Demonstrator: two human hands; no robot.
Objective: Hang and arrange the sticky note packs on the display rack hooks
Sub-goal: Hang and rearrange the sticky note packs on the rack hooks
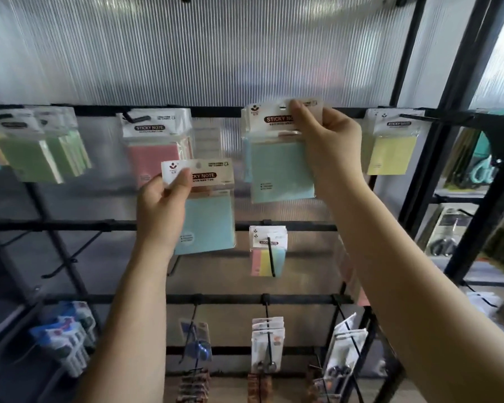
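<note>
From the head view, my right hand (329, 141) is raised at the top rail (216, 111) of the display rack, thumb and fingers pinched on the white header card of a blue sticky note pack (277, 167). The pack's hanging hole sits just left of my thumb tip, level with the rail; I cannot tell whether it is on a hook. The clear sleeve below my fingers holds 1 pale blue pad.

My left hand (163, 205) is lower and to the left, thumb across the front of a second blue pack's (207, 216) header card, fingers curled behind it. That pack hangs free in front of the rack, its sleeve also holding a pale blue pad, below and right of my thumb.

Just above my left thumb, a pink pack (154, 149) hangs on a top-rail hook. Further left of it hang green packs (38, 152), blurred. Right of my right hand, a yellow pack (390, 146) hangs on its own hook. Below my right fingers, on the middle rail, a small multicolour pack (268, 251) hangs on a long hook. Lower hooks carry other packaged goods, too blurred to tell.
</note>
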